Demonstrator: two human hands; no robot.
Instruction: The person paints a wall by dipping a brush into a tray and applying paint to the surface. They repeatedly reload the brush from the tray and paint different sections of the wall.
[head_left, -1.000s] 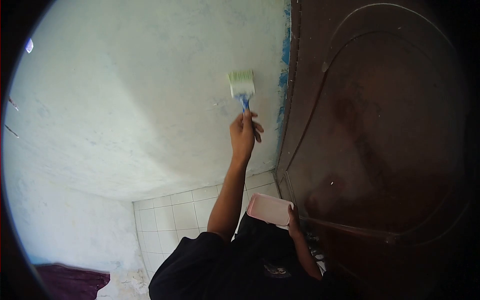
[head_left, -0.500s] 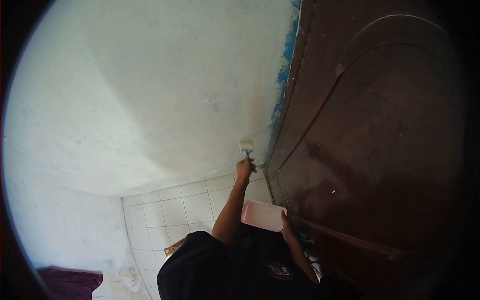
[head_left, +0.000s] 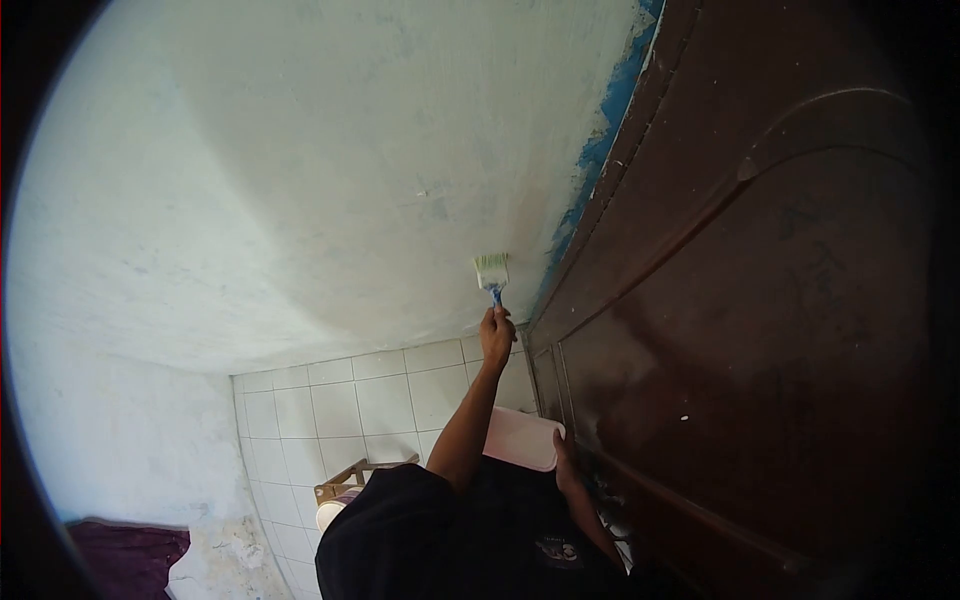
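Note:
My left hand (head_left: 496,335) is closed round the blue handle of a flat paintbrush (head_left: 491,272). The brush points up the wall, its pale, green-streaked bristles against the whitish painted wall (head_left: 330,150). Lower down, close to my body, my right hand (head_left: 565,458) grips the right edge of a shallow pinkish plastic container (head_left: 522,438), thumb on the rim side. Whitish stuff shows inside the container, and my left forearm passes beside it.
A dark brown panelled door (head_left: 720,330) fills the right side, with a ragged blue strip (head_left: 607,130) along its frame. White floor tiles (head_left: 385,405) lie below the wall. A wooden stool (head_left: 350,480) stands by my left sleeve; purple cloth (head_left: 125,560) hangs lower left.
My left hand and the brush have moved slightly up the wall. The view has shifted, showing more of the stool. My right hand still grips the container.

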